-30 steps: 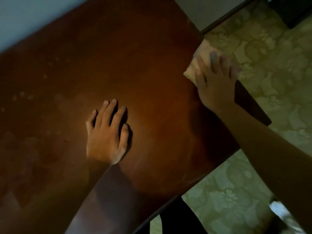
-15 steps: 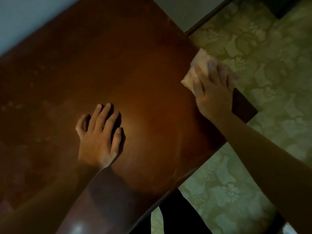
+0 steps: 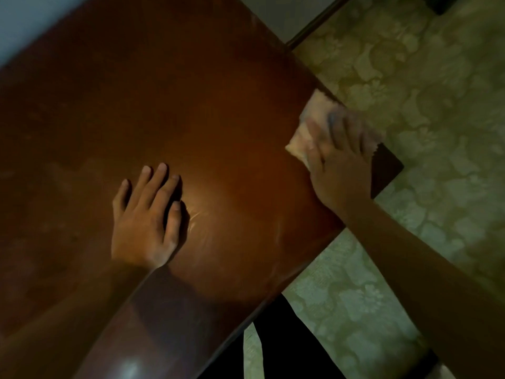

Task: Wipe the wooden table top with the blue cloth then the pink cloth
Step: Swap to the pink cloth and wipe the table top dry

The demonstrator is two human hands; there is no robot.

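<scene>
The right hand [image 3: 337, 157] presses the pink cloth [image 3: 310, 127] flat-fingered at the worktop [image 3: 191, 105] edge while the left hand [image 3: 146, 217] rests flat and empty, so wiping looks to be in step 2, with no blue cloth in view.

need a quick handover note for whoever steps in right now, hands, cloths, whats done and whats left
Left hand: flat on the wooden table top, fingers straight, holding nothing.
Right hand: pressing the pink cloth down at the table's right edge, near the corner; fingers blurred.
Blue cloth: not in view.
Done: pink cloth is in use, so the blue pass looks finished, though that cannot be confirmed.
Left: dull patches show on the left part of the top; carry the pink cloth across there.
</scene>
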